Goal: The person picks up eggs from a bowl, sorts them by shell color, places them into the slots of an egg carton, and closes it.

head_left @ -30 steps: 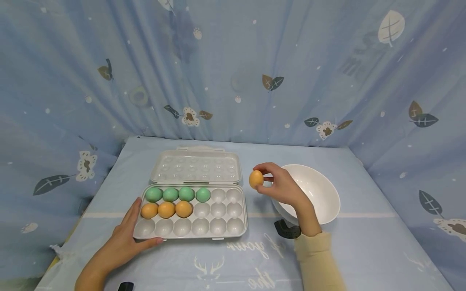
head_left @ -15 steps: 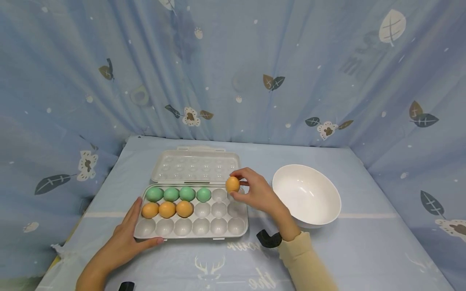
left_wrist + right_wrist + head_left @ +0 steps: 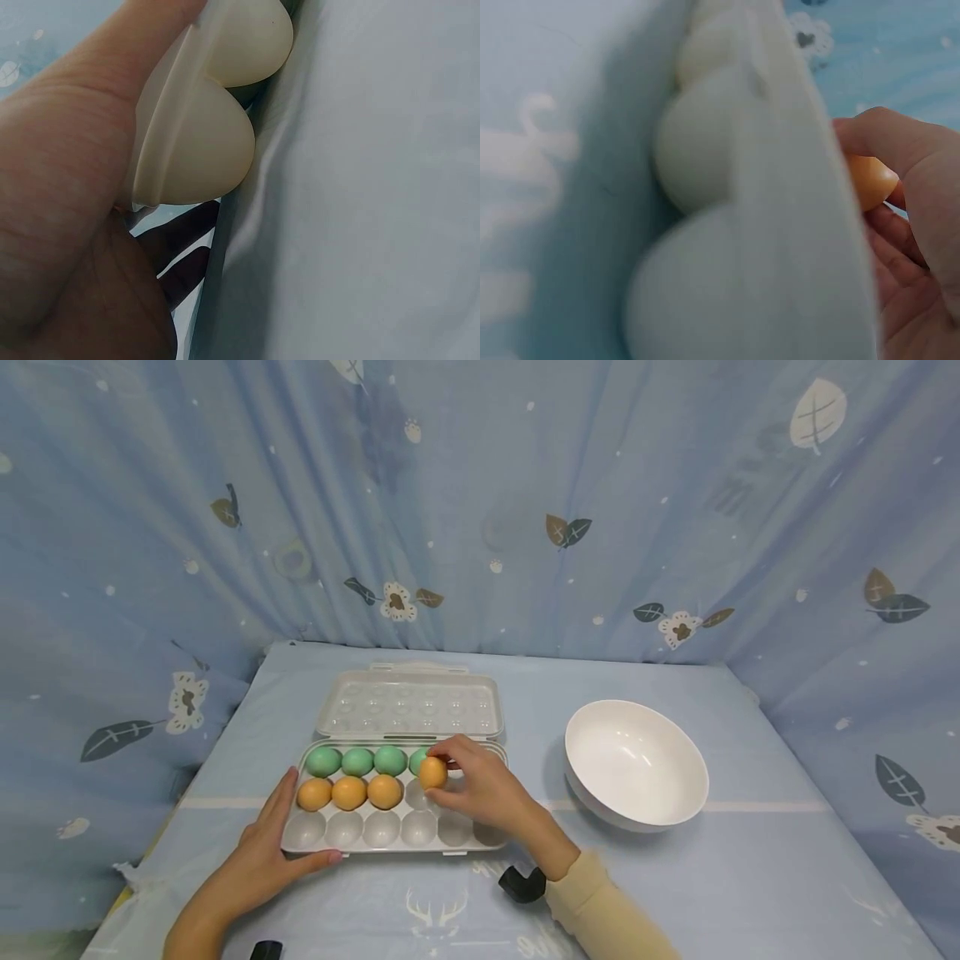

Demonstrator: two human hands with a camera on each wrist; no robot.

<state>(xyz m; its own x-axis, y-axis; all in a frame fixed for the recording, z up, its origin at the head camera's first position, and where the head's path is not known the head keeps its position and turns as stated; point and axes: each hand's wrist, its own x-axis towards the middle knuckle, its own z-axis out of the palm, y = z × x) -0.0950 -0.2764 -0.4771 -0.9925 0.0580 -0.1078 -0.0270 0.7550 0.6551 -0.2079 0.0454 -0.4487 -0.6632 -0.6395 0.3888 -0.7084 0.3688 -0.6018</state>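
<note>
My right hand (image 3: 483,785) pinches an orange egg (image 3: 432,773) between thumb and fingertips, over the egg tray (image 3: 382,849) beside the row of orange eggs. In the right wrist view that egg (image 3: 871,182) shows partly behind the tray's edge (image 3: 795,187). Green eggs (image 3: 390,761) fill the left part of the back row; the rightmost is partly hidden by the held egg. Three orange eggs (image 3: 349,793) sit in the middle row. My left hand (image 3: 258,847) rests at the tray's front left corner, fingers straight along the side, thumb along the front edge.
The tray's clear lid (image 3: 412,703) lies folded back behind it. A white bowl (image 3: 637,764) stands to the right on the cloth-covered table (image 3: 750,877). A patterned blue curtain (image 3: 480,510) hangs around the back and sides.
My right hand has carried the orange egg leftward from near the bowl to over the middle of the tray. My left hand has stayed at the tray's corner.
</note>
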